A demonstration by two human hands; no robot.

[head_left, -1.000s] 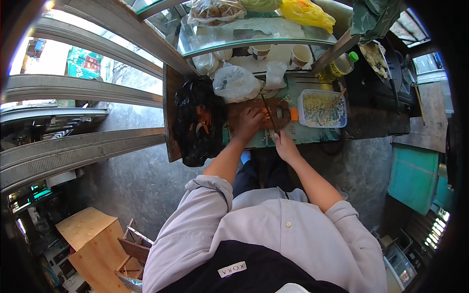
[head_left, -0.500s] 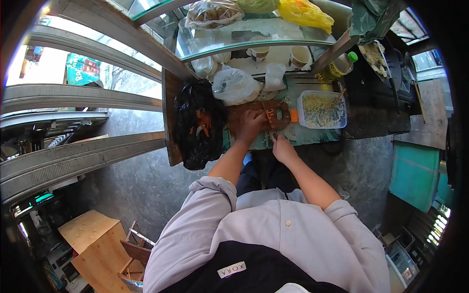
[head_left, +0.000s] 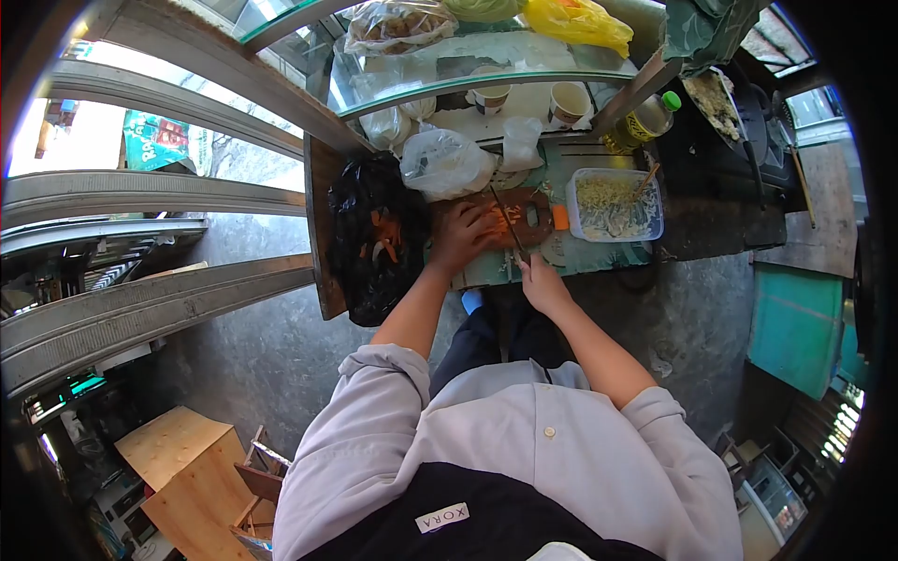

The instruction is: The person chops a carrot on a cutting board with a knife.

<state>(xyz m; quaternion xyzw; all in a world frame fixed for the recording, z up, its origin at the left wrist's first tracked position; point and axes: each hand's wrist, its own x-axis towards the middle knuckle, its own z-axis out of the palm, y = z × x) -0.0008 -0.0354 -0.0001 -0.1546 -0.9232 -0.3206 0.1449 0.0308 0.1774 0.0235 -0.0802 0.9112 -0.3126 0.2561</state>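
My left hand (head_left: pixel 458 236) lies on the brown cutting board (head_left: pixel 468 203), its fingers stretched out and slightly apart. Beside its fingertips are cut orange pieces, apparently carrot (head_left: pixel 500 209). My right hand (head_left: pixel 543 285) is closed around the handle of a knife (head_left: pixel 510 223). The blade slants across the board, close to the orange pieces. An orange block (head_left: pixel 560 217), which looks like carrot, sits at the board's right end by the handle hole. Whether anything lies under my left palm is hidden.
A black plastic bag (head_left: pixel 351 252) with orange peelings stands left of the board. Right of it is a plastic container (head_left: pixel 616 237) of shredded food with a utensil. Behind are a clear bag (head_left: pixel 444 164), a green-capped bottle (head_left: pixel 645 122), paper cups (head_left: pixel 567 105) and a glass shelf edge (head_left: pixel 486 87).
My left hand has shifted left and its fingers have spread. The knife has tilted, its tip now further left, and more orange pieces show on the board.
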